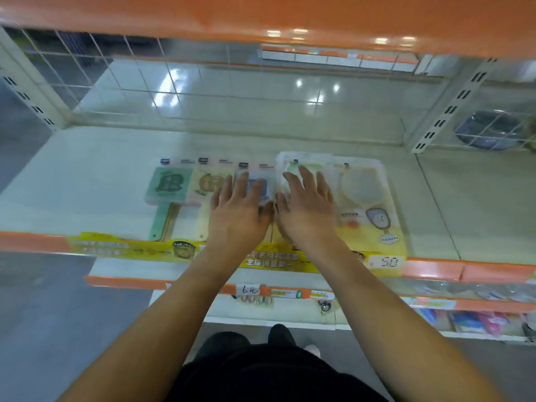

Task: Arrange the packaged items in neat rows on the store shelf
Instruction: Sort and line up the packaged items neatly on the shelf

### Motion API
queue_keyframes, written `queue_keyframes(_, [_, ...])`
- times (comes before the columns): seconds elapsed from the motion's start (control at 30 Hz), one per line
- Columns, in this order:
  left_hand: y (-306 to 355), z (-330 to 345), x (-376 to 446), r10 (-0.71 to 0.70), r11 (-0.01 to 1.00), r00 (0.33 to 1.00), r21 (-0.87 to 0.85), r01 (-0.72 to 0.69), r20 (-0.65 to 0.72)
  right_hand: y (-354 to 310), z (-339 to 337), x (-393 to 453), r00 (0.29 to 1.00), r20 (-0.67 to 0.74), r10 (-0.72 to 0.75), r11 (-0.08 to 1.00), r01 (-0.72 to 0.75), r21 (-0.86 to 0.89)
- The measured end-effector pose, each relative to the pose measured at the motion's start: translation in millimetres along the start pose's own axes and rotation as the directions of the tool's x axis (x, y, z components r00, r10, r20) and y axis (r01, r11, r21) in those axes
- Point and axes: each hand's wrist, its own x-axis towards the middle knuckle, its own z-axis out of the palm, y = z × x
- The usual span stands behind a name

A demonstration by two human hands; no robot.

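Note:
Several flat packaged items lie side by side on the white shelf [87,181]. From the left come a green pack [169,184], a beige pack [207,181] and a grey-blue pack [262,181]. My left hand [239,210] lies flat on the grey-blue pack with straight fingers. To its right, my right hand [307,207] presses flat on a pale clear pack [293,166]. A yellow pack [368,198] with a round shape and a cartoon figure lies at the right end of the row, beside my right hand.
An orange shelf [261,15] hangs overhead. The front rail carries a yellow banner [130,248] and a price tag [387,261]. A slotted upright [452,108] and wire mesh stand at the back right. Lower shelves [464,309] hold more goods.

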Motion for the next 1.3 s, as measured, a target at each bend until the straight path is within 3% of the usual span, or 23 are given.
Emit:
queue_keyframes(0.17, [-11.3,-2.1,25.5,0.099,0.994,0.977,0.019,-0.105,0.188,-8.4,5.8,11.1,0.992,-0.038,0.122,0.992,-0.123,-0.025])
queue_keyframes(0.33, [-2.7,4.9,42.8,0.169,0.985,0.953,-0.007,-0.173,0.253,2.3,0.8,3.9,0.972,-0.067,0.226,0.974,-0.228,-0.019])
queue_keyframes(0.5, [17.3,15.0,49.3,0.203,0.978,0.942,-0.019,-0.206,0.266,24.3,-7.3,6.8,0.978,-0.053,0.203,0.977,-0.206,-0.058])
queue_keyframes(0.67, [30.8,19.9,46.4,0.184,0.983,0.938,-0.044,-0.179,0.295,44.4,-7.6,21.3,0.988,0.072,0.136,0.981,-0.125,-0.150])
queue_keyframes(0.97, [38.3,20.8,40.5,0.103,0.993,0.958,-0.075,-0.086,0.269,52.9,-4.6,28.9,0.994,0.104,0.028,0.994,-0.016,-0.111])
queue_keyframes(1.07, [41.5,20.7,39.8,0.110,0.993,0.960,-0.079,-0.092,0.256,63.7,-9.0,27.5,0.995,0.056,0.082,0.990,-0.075,-0.122])
queue_keyframes(1.2, [44.5,21.4,39.4,0.121,0.992,0.957,-0.066,-0.107,0.262,96.6,-19.4,27.1,0.961,0.052,0.273,0.954,-0.263,-0.144])
queue_keyframes(1.3, [45.3,22.1,39.9,0.114,0.993,0.958,-0.066,-0.100,0.265,104.7,-18.2,27.4,0.956,0.071,0.284,0.953,-0.273,-0.128])
